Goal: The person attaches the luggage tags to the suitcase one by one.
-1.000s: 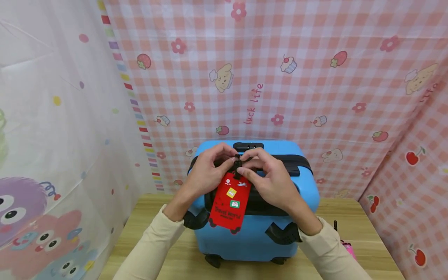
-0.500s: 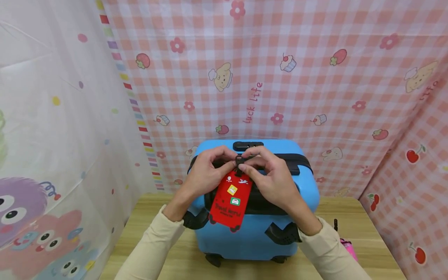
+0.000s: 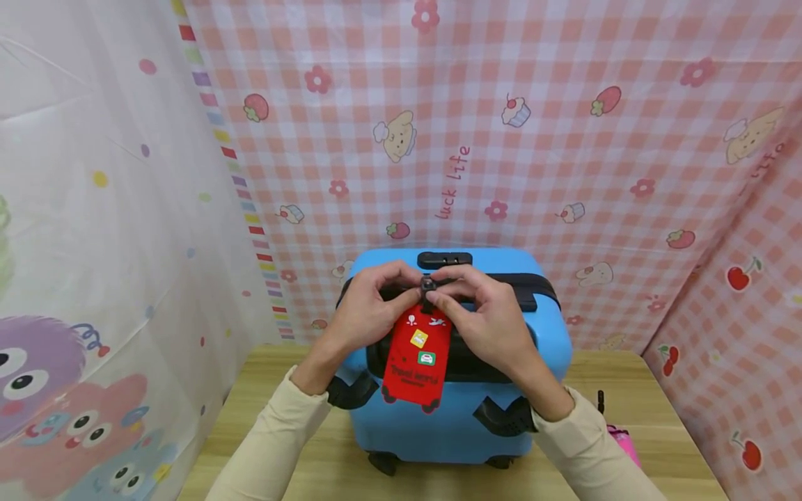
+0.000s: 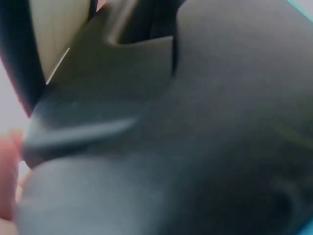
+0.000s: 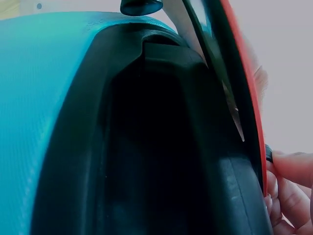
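A red luggage tag [image 3: 416,362] with small printed stickers hangs in front of a blue suitcase [image 3: 438,431] in the head view. Its black strap [image 3: 428,285] stands above it, between both hands. My left hand [image 3: 370,306] pinches the strap from the left, and my right hand [image 3: 485,313] pinches it from the right with thumb and fingers. Behind the tag is the suitcase's black side handle [image 3: 470,355], which fills much of the left wrist view. In the right wrist view the tag's red edge [image 5: 250,88] shows beside right-hand fingers [image 5: 293,169]. Whether the strap passes round the handle is hidden.
The suitcase lies on a wooden table [image 3: 276,417], its wheels [image 3: 382,463] toward me. A black combination lock [image 3: 445,260] sits on its far part. A pink object [image 3: 623,442] with a black strap lies at the right. Patterned curtains [image 3: 351,139] enclose the table.
The tag's lower end has swung slightly right and now hangs straighter. The strap end between the fingers has turned a little. Both hands have barely moved.
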